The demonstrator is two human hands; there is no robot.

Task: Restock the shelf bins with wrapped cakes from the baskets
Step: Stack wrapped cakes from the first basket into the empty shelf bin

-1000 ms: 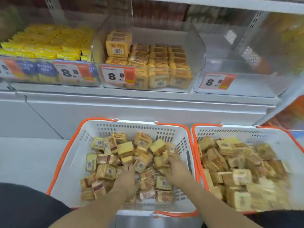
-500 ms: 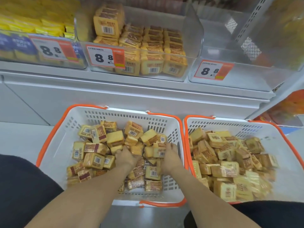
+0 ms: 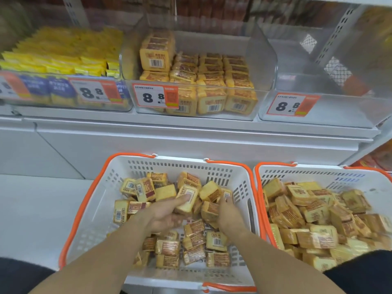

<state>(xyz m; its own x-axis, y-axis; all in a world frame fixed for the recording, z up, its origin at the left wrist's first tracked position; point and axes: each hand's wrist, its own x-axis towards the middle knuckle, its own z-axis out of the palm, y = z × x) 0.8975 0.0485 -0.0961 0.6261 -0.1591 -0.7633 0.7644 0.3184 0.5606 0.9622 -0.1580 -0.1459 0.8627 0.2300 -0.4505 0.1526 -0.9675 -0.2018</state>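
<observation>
Head view: left hand pinching wrapped cake above left basket; right hand gripping another. Cakes seeming light, soft, slippery-wrapped; taking gently by flat sides.

White metal shelf unit, perforated uprights, pale floor

Left hand now with a wrapped cake in its grip — lifted off the heap.
</observation>
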